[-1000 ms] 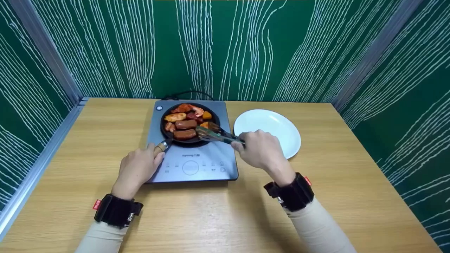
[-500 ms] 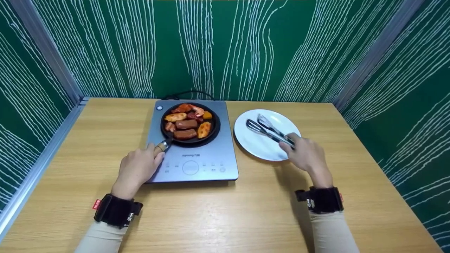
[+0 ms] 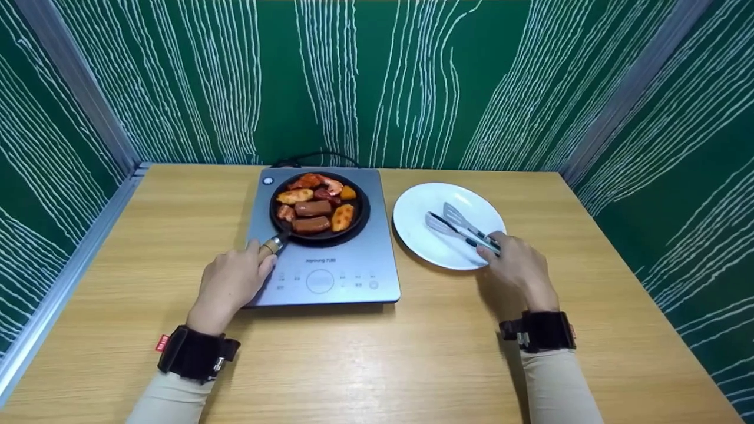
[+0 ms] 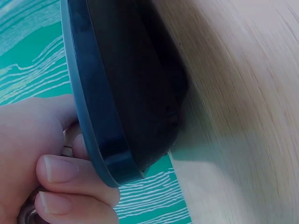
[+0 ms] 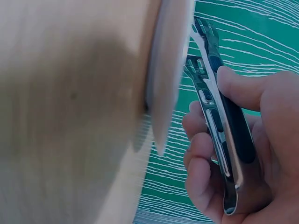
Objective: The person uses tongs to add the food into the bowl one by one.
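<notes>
My left hand [image 3: 234, 281] grips the wooden handle [image 3: 271, 247] of a small black frying pan [image 3: 321, 237], which sits on an induction cooktop [image 3: 347, 268]. Sausages [image 3: 313, 208], browned pieces like chicken wings [image 3: 342, 218], a shrimp and other chunks of food lie in the pan. My right hand [image 3: 521, 265] holds metal kitchen tongs [image 5: 233, 140] with dark grips, thumb on one arm and fingers curled round the other. Their slotted heads are spread apart over the white plate [image 3: 412, 235], with no food between them. In the left wrist view the cooktop's edge [image 4: 110, 135] hides part of the left hand.
The wooden table [image 3: 353, 365] carries the cooktop left of centre, with the plate just to its right. A black cord [image 3: 324, 154] runs behind the cooktop along the green patterned back wall [image 3: 412, 88]. Similar panels with metal posts [image 3: 636, 88] stand at both sides.
My right hand has carried the tongs from the pan's right side to over the plate. The browned piece they were at now lies in the pan at the right. My left hand stays on the handle.
</notes>
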Demonstrator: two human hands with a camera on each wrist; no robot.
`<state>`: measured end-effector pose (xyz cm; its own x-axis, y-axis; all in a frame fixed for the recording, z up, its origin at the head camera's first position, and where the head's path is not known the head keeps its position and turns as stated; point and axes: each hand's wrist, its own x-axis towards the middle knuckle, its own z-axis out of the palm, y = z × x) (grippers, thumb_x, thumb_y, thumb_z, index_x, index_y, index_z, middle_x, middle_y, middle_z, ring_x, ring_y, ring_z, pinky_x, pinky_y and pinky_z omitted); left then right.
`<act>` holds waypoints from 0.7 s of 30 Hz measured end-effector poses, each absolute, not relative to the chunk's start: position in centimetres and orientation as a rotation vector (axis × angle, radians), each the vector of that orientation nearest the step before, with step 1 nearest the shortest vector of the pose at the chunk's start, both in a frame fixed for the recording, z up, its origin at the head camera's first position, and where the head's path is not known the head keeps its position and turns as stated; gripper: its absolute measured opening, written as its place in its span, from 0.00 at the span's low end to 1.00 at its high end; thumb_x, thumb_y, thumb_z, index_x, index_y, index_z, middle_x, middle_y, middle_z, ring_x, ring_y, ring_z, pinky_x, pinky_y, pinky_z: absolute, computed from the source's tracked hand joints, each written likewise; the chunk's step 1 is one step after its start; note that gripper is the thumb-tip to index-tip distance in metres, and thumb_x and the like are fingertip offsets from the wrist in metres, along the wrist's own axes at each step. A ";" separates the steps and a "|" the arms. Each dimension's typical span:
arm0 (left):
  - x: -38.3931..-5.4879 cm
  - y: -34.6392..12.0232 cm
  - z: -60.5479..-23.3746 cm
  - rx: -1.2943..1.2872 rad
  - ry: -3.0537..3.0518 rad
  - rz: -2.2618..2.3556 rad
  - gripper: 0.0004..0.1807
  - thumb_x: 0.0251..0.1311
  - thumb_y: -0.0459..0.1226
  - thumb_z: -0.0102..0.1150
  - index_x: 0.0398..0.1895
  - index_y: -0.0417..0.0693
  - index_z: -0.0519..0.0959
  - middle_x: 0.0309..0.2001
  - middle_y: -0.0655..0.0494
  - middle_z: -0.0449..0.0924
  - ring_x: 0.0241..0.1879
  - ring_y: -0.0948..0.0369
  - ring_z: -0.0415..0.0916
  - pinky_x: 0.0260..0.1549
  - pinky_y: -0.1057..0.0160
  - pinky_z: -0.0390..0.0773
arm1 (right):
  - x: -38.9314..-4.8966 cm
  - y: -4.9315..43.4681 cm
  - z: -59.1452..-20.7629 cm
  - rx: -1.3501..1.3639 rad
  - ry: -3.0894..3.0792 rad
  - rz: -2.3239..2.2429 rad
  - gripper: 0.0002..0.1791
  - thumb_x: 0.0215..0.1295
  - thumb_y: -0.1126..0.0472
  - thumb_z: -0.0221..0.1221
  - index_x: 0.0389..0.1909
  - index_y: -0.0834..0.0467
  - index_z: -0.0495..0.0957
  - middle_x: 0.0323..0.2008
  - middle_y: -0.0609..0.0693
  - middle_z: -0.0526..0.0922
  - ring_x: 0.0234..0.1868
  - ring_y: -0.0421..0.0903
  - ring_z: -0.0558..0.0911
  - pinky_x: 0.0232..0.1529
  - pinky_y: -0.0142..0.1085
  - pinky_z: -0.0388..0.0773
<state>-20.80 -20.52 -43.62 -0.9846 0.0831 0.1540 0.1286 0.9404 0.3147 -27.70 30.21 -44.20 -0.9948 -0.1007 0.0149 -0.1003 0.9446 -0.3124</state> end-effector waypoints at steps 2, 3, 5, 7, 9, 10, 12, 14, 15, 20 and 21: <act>-20.8 -20.5 -43.6 -0.158 -2.962 -0.498 0.20 0.78 0.49 0.56 0.43 0.38 0.72 0.25 0.43 0.71 0.21 0.47 0.73 0.18 0.49 0.72 | -27.8 30.1 -44.5 -0.162 3.090 -0.515 0.29 0.81 0.46 0.56 0.69 0.63 0.75 0.52 0.65 0.82 0.48 0.61 0.79 0.48 0.59 0.74; -20.8 -20.5 -43.6 -0.157 -2.963 -0.500 0.20 0.78 0.49 0.56 0.43 0.38 0.72 0.25 0.44 0.70 0.21 0.48 0.73 0.18 0.50 0.72 | -27.8 30.1 -44.6 -0.157 3.084 -0.526 0.29 0.81 0.46 0.57 0.69 0.63 0.75 0.52 0.65 0.82 0.48 0.61 0.79 0.48 0.59 0.74; -20.9 -20.5 -43.6 -0.159 -2.967 -0.505 0.20 0.79 0.49 0.55 0.43 0.39 0.72 0.25 0.44 0.70 0.21 0.48 0.73 0.18 0.51 0.71 | -27.9 30.0 -44.8 -0.140 3.067 -0.554 0.30 0.81 0.46 0.57 0.70 0.64 0.74 0.53 0.65 0.81 0.49 0.60 0.77 0.50 0.59 0.74; -21.0 -20.6 -43.6 -0.163 -2.973 -0.507 0.20 0.79 0.49 0.55 0.44 0.39 0.72 0.25 0.44 0.70 0.21 0.49 0.72 0.18 0.52 0.71 | -27.9 30.0 -44.9 -0.111 3.047 -0.584 0.31 0.81 0.47 0.57 0.71 0.66 0.73 0.54 0.65 0.79 0.49 0.60 0.76 0.51 0.58 0.74; -20.9 -20.5 -43.6 -0.168 -2.981 -0.503 0.20 0.79 0.50 0.55 0.44 0.39 0.72 0.25 0.45 0.70 0.21 0.49 0.72 0.19 0.53 0.71 | -28.0 29.9 -45.0 -0.088 3.033 -0.596 0.31 0.80 0.48 0.58 0.72 0.67 0.72 0.53 0.65 0.77 0.48 0.60 0.76 0.51 0.56 0.73; -20.9 -20.6 -43.6 -0.171 -2.984 -0.499 0.20 0.79 0.50 0.54 0.44 0.39 0.71 0.25 0.45 0.70 0.21 0.50 0.72 0.19 0.53 0.70 | -27.9 29.9 -45.1 -0.082 3.031 -0.596 0.31 0.80 0.48 0.58 0.72 0.67 0.72 0.53 0.65 0.77 0.48 0.60 0.76 0.51 0.56 0.73; -20.9 -20.6 -43.5 -0.176 -2.989 -0.493 0.20 0.79 0.51 0.54 0.44 0.40 0.71 0.25 0.47 0.69 0.21 0.50 0.71 0.20 0.55 0.68 | -28.0 29.8 -45.2 -0.065 3.028 -0.587 0.32 0.80 0.48 0.59 0.72 0.67 0.72 0.53 0.66 0.76 0.48 0.60 0.75 0.51 0.56 0.73; -20.8 -20.7 -43.3 -0.189 -2.990 -0.487 0.21 0.79 0.52 0.54 0.43 0.42 0.71 0.24 0.48 0.68 0.21 0.51 0.70 0.20 0.56 0.66 | -28.0 29.7 -45.3 -0.055 3.031 -0.571 0.32 0.79 0.48 0.60 0.72 0.67 0.72 0.56 0.68 0.75 0.50 0.61 0.75 0.53 0.57 0.73; -20.8 -20.8 -43.3 -0.198 -2.991 -0.485 0.21 0.79 0.53 0.54 0.42 0.42 0.71 0.24 0.48 0.67 0.22 0.51 0.69 0.21 0.56 0.65 | -28.0 29.7 -45.4 -0.050 3.030 -0.564 0.33 0.79 0.48 0.60 0.73 0.67 0.72 0.57 0.69 0.74 0.51 0.62 0.74 0.55 0.59 0.73; -20.6 -21.3 -42.9 -0.239 -3.012 -0.481 0.24 0.79 0.57 0.51 0.40 0.45 0.71 0.24 0.49 0.67 0.23 0.51 0.69 0.21 0.56 0.65 | -28.1 29.4 -45.5 -0.007 3.013 -0.557 0.34 0.79 0.46 0.60 0.74 0.66 0.71 0.62 0.70 0.70 0.55 0.64 0.72 0.61 0.62 0.71; -20.7 -21.4 -42.8 -0.241 -3.019 -0.482 0.24 0.79 0.58 0.50 0.40 0.46 0.71 0.25 0.49 0.67 0.23 0.51 0.69 0.21 0.56 0.65 | -28.1 29.4 -45.5 -0.005 3.013 -0.555 0.34 0.78 0.46 0.60 0.74 0.65 0.71 0.62 0.70 0.70 0.56 0.64 0.72 0.61 0.62 0.71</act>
